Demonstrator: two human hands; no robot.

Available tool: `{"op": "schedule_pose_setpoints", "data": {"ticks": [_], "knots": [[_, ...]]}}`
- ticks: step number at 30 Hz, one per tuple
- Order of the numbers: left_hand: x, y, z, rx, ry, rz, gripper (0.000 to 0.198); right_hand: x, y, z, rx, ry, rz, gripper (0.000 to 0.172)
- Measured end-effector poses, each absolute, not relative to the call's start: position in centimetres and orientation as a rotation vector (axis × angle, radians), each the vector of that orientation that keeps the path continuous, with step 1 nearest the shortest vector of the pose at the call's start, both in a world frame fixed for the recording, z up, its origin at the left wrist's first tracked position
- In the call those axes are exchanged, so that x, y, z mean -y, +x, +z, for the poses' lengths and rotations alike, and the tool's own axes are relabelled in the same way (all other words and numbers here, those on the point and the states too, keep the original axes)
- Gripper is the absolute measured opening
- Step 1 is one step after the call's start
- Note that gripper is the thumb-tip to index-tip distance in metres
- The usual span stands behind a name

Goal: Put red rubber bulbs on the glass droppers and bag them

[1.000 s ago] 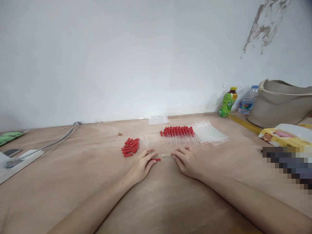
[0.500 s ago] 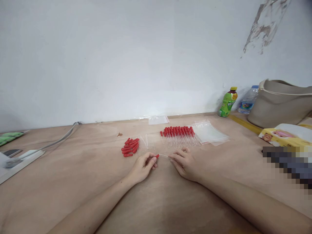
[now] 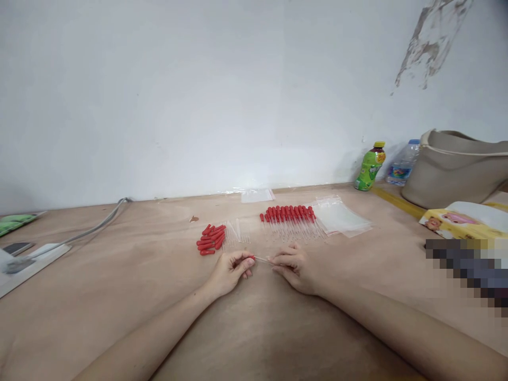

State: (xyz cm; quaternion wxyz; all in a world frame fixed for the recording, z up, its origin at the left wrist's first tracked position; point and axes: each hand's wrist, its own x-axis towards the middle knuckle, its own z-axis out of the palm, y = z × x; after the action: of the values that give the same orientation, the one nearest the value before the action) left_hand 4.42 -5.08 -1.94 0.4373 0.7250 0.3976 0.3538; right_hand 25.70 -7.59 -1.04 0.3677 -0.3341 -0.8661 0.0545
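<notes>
Head view of a wooden desk set against a white wall. Containers stand at the far right: a green bottle with a yellow cap, upright and closed, just beside a clear water bottle with a blue cap, also upright. Next to them rests a beige bag, whose contents cannot be seen from this angle. A stack of clear zip bags lies flat just right of a row of assembled droppers, red bulbs pointing toward the wall and tubes toward the person. A further small clear bag lies near the wall edge. Left of the row are loose glass tubes, and beside these a heap of loose red bulbs. A yellow package lies at the right edge, and a grey cable runs along the left. Both forearms extend forward from the lower corners and rest low over the desk, converging at centre. The left hand is curled, thumb and fingertips pinched, its grip closed on the red end of a single dropper. The right hand, palm turned down and fingers bent, has its grip closed on the clear end. This dropper lies horizontally between the two hands, just above the desk surface, in front of the loose tubes and the assembled row.
</notes>
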Motion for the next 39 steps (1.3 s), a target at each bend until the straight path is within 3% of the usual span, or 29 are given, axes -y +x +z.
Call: {"op": "schedule_pose_setpoints", "data": {"ticks": [11,22,39], "knots": [[6.0,4.2,-1.6,-0.960,1.994,0.707,0.024,6.4,27.3,-1.2,2.403,-0.853,0.283,0.017],[6.6,4.6,-1.3,-1.182,2.234,0.794,0.025,6.9,27.3,-1.2,2.378,-0.881,-0.220,0.022],[7.1,4.6,-1.3,-1.120,2.329,0.797,0.021,7.3,26.1,-1.5,2.344,-0.871,-0.253,0.025]]}}
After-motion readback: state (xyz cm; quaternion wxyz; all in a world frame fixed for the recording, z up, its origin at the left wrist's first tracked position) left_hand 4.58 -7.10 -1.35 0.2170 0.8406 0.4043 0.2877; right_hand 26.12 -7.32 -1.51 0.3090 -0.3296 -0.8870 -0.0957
